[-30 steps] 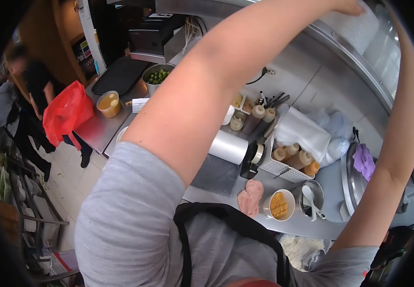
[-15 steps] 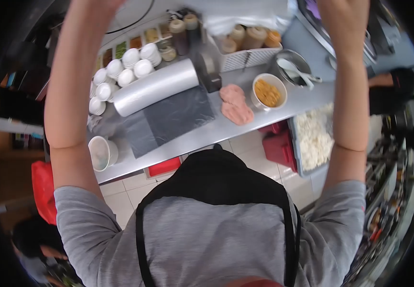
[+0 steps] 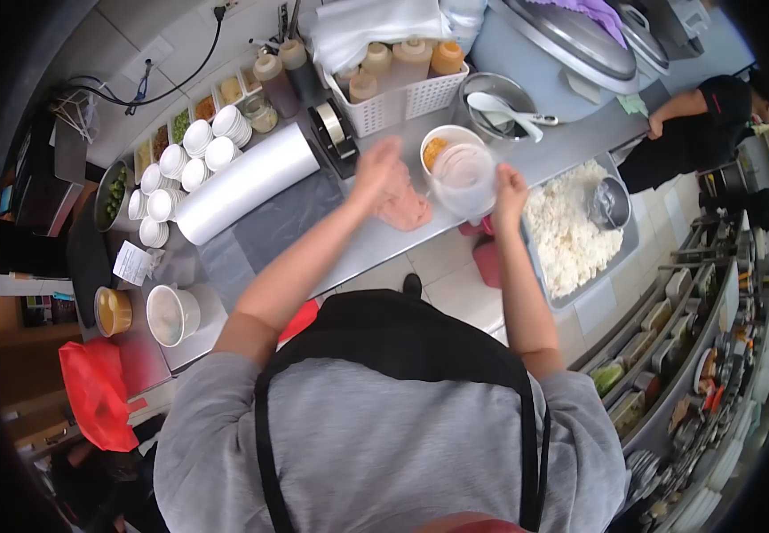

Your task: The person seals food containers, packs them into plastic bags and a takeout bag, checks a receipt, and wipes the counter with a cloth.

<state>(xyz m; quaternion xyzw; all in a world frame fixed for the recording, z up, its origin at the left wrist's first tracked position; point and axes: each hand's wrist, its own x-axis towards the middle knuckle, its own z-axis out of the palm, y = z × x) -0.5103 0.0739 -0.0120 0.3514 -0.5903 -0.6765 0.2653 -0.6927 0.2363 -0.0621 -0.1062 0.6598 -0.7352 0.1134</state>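
My right hand (image 3: 511, 189) pinches the rim of a round, clear plastic lid (image 3: 466, 180). The lid is tilted over the front of a white bowl (image 3: 443, 135), which holds orange-yellow food and is partly covered from view. To the left, my left hand (image 3: 379, 172) hovers over a crumpled pink piece (image 3: 409, 211), perhaps a cloth, on the steel counter (image 3: 362, 253). Motion smears the left fingers, and whether they touch the pink piece is unclear. A steel bowl (image 3: 473, 87) with white spoons stands behind the white bowl.
A plastic roll (image 3: 247, 185) and dark sheets (image 3: 287, 218) lie left, beside stacked white cups (image 3: 171, 162). Behind are a tape dispenser (image 3: 335, 140) and a basket of bottles (image 3: 429, 102). A rice tub (image 3: 571, 235) sits at right; a person (image 3: 691, 133) stands beyond.
Both hands have come down from the top of the view to the counter. The right hand now holds a clear lid over the bowl. The view has shifted, showing more on the right.
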